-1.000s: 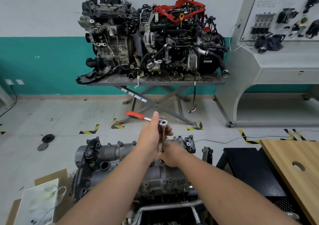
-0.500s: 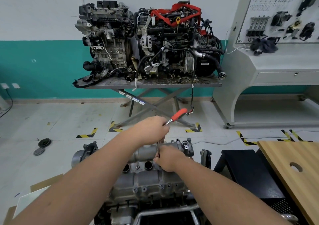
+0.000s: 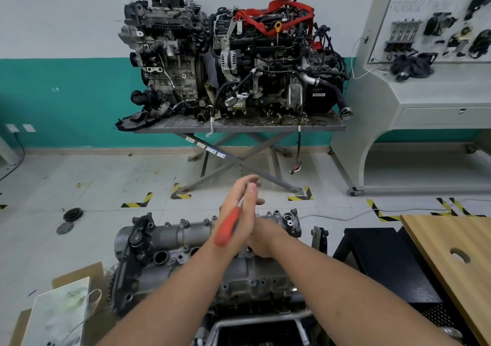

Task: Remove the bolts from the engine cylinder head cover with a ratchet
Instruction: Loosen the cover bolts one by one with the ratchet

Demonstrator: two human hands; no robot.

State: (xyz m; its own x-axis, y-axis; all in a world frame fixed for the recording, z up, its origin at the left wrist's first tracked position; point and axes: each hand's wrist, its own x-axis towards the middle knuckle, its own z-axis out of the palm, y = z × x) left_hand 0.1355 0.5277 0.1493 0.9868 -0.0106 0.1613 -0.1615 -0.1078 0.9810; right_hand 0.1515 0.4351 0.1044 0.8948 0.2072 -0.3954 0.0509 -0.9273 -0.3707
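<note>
Your left hand sits just below frame centre, fingers stretched out nearly straight and pointing up-frame, with the ratchet lying along the palm. The red handle runs down toward your wrist; a short bit of silver shank shows between thumb and fingers. The ratchet head is hidden behind the fingers. The hand looks spread flat against the tool rather than wrapped round it, though motion blur softens the fingertips.

Your right hand is directly right of and under the left, touching it, down on the cylinder head cover. Its fingers are tucked under the left hand, so I can't tell whether they're curled on anything.

The cover is the grey casting running left to right across lower centre, on top of the engine in front of you. Several bolts stand along its far edge, left of your hands.

Further out: a cardboard box at lower left, a wooden tabletop with a hole at lower right, a black stand beside it. Two engines on a scissor table fill upper centre against the teal-and-white wall. A grey training console with parts mounted on its panel sits upper right. Two black discs lie on the floor at mid left.
</note>
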